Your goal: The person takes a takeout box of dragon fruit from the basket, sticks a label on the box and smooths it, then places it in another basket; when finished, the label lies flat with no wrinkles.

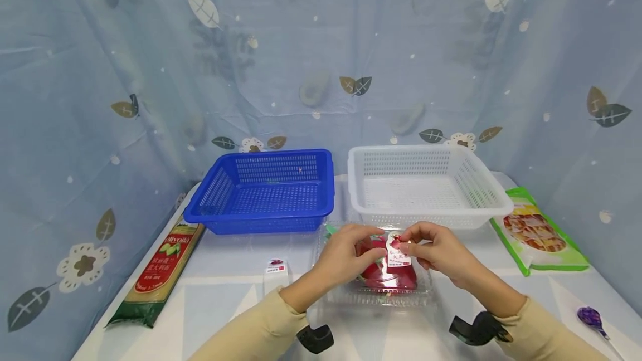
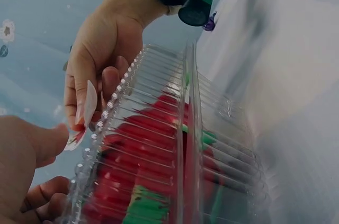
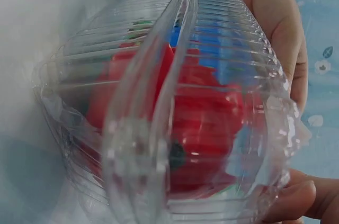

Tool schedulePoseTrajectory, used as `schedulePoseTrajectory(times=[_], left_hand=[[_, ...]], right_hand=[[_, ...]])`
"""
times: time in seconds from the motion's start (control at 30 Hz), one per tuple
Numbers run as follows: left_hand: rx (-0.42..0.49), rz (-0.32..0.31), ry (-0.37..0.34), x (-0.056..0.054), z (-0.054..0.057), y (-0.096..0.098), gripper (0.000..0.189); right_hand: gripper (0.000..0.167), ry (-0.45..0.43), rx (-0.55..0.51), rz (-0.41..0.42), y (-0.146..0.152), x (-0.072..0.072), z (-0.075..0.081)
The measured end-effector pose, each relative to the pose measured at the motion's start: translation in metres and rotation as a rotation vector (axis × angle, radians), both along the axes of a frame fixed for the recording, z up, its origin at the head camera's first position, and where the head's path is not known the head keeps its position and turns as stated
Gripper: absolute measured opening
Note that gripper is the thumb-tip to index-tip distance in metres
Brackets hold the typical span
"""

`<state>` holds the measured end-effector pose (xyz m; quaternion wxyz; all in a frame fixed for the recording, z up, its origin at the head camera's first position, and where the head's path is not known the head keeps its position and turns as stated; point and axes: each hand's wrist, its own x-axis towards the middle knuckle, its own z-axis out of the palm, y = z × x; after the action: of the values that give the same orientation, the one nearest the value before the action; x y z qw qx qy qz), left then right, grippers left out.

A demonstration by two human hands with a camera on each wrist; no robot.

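Observation:
A clear plastic clamshell box [image 1: 373, 297] holds red fruit-like pieces [image 1: 391, 280] with green parts. Over its lid, the right hand [image 1: 443, 252] pinches a small white label [image 1: 399, 258] printed with a red fruit between thumb and forefinger. In the left wrist view the label [image 2: 91, 102] is curled, standing off the ridged lid. The left hand [image 1: 346, 255] is at the box's left side, thumb tip close to the label's left edge and forefinger reaching over the lid. Seen from the right wrist, the box [image 3: 175, 91] covers much of both hands.
Behind the box stand a blue basket [image 1: 276, 224] and a white basket [image 1: 431, 219]. A pasta packet [image 1: 157, 266] lies at left, a green food bag [image 1: 541, 233] at right, a purple lollipop [image 1: 592, 316] at front right. A white piece with a printed label [image 1: 276, 277] lies beside the left forearm.

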<state>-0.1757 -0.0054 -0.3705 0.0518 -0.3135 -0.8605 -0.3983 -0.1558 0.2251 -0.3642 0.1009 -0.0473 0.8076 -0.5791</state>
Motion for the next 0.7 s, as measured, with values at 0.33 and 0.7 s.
schedulePoseTrajectory(times=[0.33, 0.7], left_hand=[[-0.078, -0.020, 0.079, -0.0038, -0.0057, 0.0015, 0.034], [-0.144, -0.009, 0.139, -0.0048, -0.0102, 0.0042, 0.036]], right_hand=[[0.033, 0.033, 0.049, 0.009, -0.0013, -0.0020, 0.0014], [0.032, 0.042, 0.086, 0.004, -0.0039, -0.0027, -0.0004]])
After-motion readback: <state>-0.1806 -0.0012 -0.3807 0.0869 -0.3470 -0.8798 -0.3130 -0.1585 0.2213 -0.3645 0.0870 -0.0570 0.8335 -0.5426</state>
